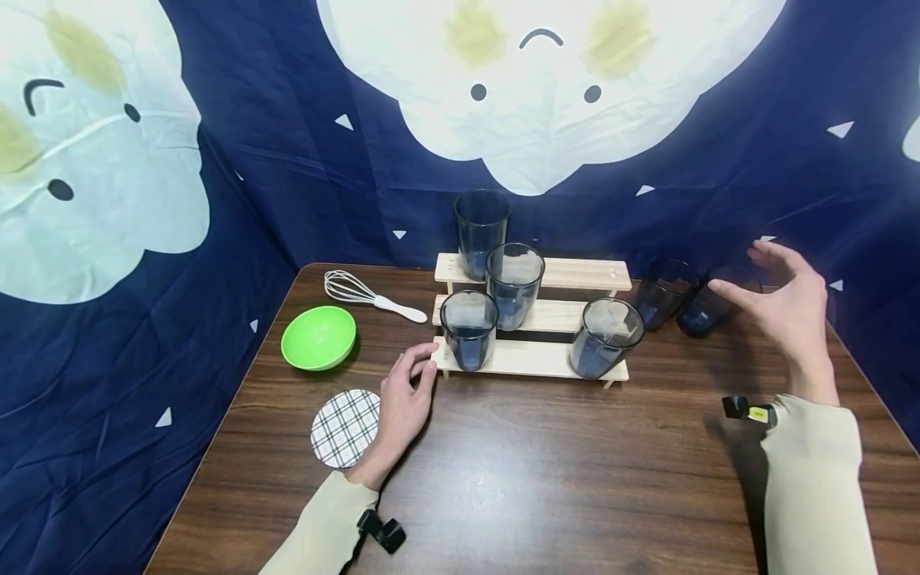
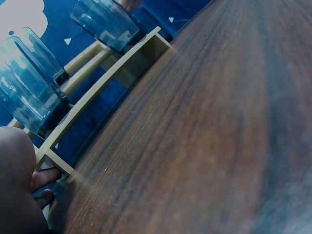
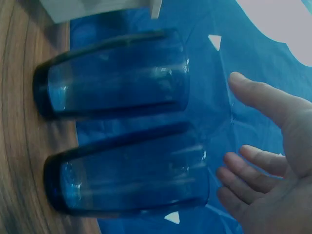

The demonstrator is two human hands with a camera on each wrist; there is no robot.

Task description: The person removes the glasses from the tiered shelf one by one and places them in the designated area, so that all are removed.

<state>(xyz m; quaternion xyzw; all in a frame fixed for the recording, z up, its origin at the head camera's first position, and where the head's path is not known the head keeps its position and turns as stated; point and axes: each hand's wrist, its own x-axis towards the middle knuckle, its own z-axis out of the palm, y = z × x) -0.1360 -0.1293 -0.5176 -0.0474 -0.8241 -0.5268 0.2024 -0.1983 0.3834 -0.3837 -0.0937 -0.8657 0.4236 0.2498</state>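
My left hand (image 1: 406,403) rests beside a three-step wooden rack (image 1: 535,357), its fingertips right at the left end of the lowest step. Smoky blue glasses stand upright on the rack: a top-step glass (image 1: 482,231), a middle-step glass (image 1: 514,287), a left front glass (image 1: 469,331) and a right front glass (image 1: 606,339). On the table right of the rack are two more, an inner glass (image 3: 114,75) and an outer glass (image 3: 131,170). Over the outer one's rim, my right hand (image 1: 791,299) hovers with thumb and fingers spread, holding nothing.
Left on the brown wooden table (image 1: 546,479) lie a white whisk (image 1: 388,305), a green bowl (image 1: 319,339) and a round checked coaster (image 1: 345,427). A blue curtain (image 1: 287,144) with white cloud faces hangs close behind the rack and glasses.
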